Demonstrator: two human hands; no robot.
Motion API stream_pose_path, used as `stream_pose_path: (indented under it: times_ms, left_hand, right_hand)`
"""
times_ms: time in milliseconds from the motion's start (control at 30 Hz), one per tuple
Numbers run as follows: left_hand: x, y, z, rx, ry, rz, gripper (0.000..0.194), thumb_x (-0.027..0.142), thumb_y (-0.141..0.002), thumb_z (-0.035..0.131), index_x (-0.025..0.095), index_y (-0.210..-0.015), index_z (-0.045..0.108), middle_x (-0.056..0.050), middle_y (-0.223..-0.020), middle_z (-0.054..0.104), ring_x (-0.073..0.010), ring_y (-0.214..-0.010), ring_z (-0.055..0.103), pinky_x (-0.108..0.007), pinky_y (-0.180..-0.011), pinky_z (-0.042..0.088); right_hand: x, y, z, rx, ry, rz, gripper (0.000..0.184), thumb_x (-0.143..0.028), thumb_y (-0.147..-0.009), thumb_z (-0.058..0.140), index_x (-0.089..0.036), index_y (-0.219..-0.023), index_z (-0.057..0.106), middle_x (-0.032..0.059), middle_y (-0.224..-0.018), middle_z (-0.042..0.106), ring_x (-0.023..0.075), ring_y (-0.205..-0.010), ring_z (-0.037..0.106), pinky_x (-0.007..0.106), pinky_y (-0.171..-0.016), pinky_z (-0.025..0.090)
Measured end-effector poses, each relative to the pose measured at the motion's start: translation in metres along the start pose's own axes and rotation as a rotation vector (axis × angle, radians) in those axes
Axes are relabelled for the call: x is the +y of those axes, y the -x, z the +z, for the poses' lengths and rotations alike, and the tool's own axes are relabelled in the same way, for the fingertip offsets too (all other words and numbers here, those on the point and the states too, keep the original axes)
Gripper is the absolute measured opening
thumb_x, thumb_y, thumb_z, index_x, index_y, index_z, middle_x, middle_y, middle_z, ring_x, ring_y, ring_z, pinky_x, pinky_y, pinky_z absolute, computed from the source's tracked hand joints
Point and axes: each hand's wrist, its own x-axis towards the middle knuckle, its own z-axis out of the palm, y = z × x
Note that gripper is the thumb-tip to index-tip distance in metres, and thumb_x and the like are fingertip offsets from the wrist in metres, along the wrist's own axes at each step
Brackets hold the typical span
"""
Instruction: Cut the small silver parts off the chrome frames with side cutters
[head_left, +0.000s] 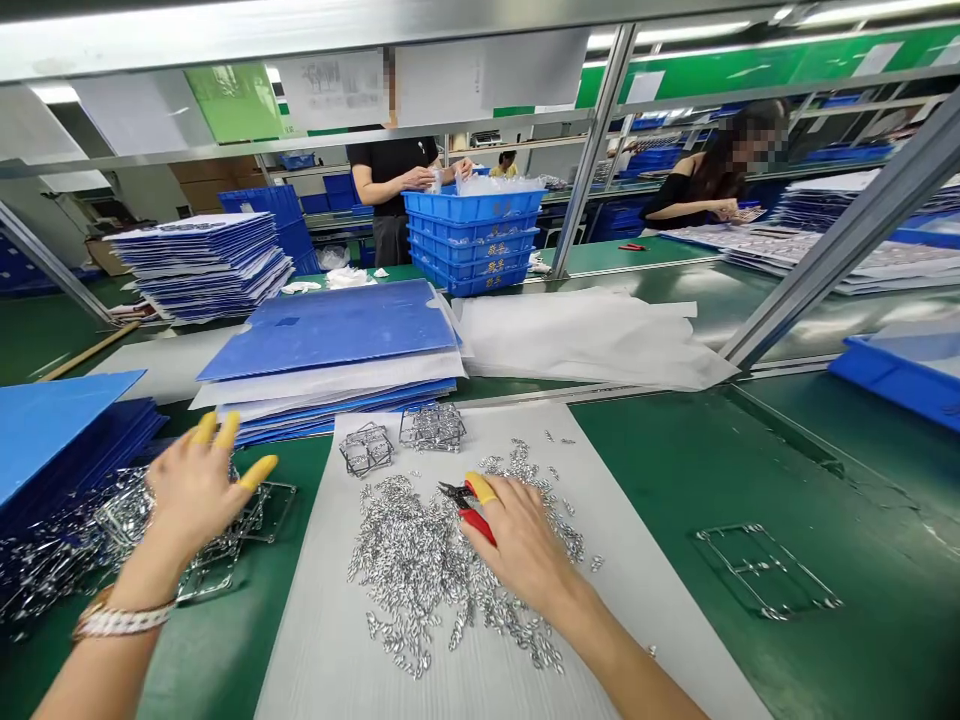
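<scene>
Over a tangled heap of shiny metal frames at the left, my left hand is spread open, yellow covers on some of its fingertips. Whether it touches the heap I cannot tell. My right hand, with a yellow-covered finger, is closed around red-handled cutting pliers, whose dark jaws point left. Beneath the pliers, a pile of small silvery metal pieces is spread over a white sheet. Two small clusters of square metal frames, one left of the other, lie at the sheet's far end.
A single rectangular metal frame lies on the green table at the right. Blue boards with white sheets are stacked ahead. Stacked blue crates stand beyond, before a person. A slanting metal post crosses the right side.
</scene>
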Motion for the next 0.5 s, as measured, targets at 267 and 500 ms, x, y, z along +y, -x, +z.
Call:
stream_pose_path:
  times_ms: [267, 500]
  left_hand:
    - [0.119, -0.022, 0.097, -0.287, 0.783, -0.084, 0.061, 0.04, -0.038, 0.087, 0.024, -0.095, 0.072, -0.023, -0.119, 0.064, -0.0509, -0.132, 0.031, -0.062, -0.107, 0.006]
    - [0.104, -0.023, 0.097, -0.319, 0.782, -0.09, 0.078, 0.039, -0.04, 0.086, 0.024, -0.113, 0.068, -0.018, -0.117, 0.06, -0.0483, -0.127, 0.037, -0.062, -0.107, 0.012]
  right_hand:
    - [-0.006, 0.001, -0.002, -0.019, -0.044, 0.013, 0.041, -0.031, -0.09, 0.056, -0.016, -0.128, 0.051, 0.0114, -0.117, 0.06, 0.0272, -0.108, 0.053, 0.046, -0.093, 0.042]
    - [0.013, 0.006, -0.009, -0.031, -0.031, 0.052, 0.04, -0.03, -0.089, 0.056, -0.015, -0.126, 0.053, 0.0119, -0.119, 0.059, 0.0284, -0.108, 0.052, 0.047, -0.093, 0.041]
